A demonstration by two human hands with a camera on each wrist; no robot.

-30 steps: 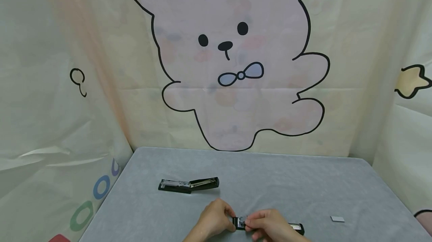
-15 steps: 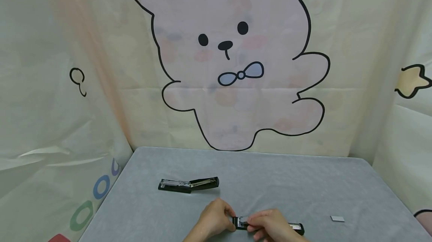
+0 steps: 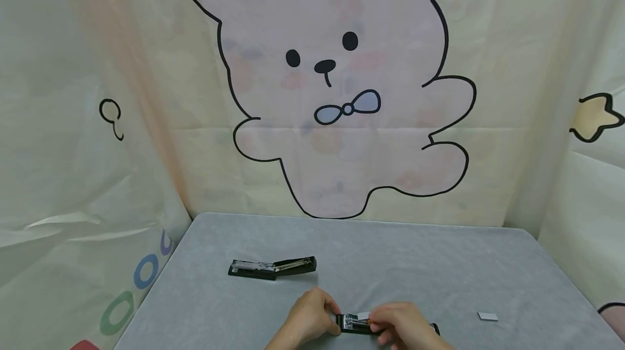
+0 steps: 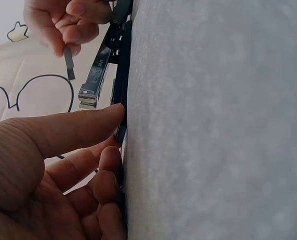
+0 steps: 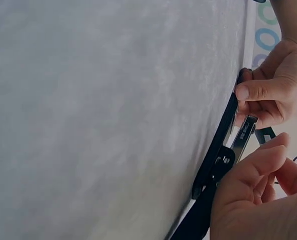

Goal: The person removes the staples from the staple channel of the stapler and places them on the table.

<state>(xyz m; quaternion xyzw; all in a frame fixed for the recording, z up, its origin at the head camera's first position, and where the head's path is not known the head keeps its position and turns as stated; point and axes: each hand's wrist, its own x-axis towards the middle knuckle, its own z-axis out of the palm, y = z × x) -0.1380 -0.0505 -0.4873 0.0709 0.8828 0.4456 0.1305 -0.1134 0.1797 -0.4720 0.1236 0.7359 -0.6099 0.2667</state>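
Note:
A black stapler (image 3: 356,324) lies opened out on the table, its metal magazine (image 4: 96,75) raised at a slant above the base. At the base's front end, my left hand (image 3: 311,317) pinches the black tip between thumb and fingers. My right hand (image 3: 404,324) is over the stapler's rear half and hides part of it. Between its thumb and fingertips it pinches a small grey staple strip (image 4: 69,65), which sticks out beside the magazine. In the right wrist view the stapler's hinge (image 5: 222,161) shows close to my right fingers.
Farther back on the left, a second black stapler (image 3: 273,268) lies folded open. Another grey staple strip (image 3: 487,316) rests on the table (image 3: 439,268) to the right. A printed cloth (image 3: 205,176) hangs behind the table.
My right hand has drawn back to the right along the stapler, baring more of its front part, and the staple strip now shows at its fingertips. My left hand stays in place.

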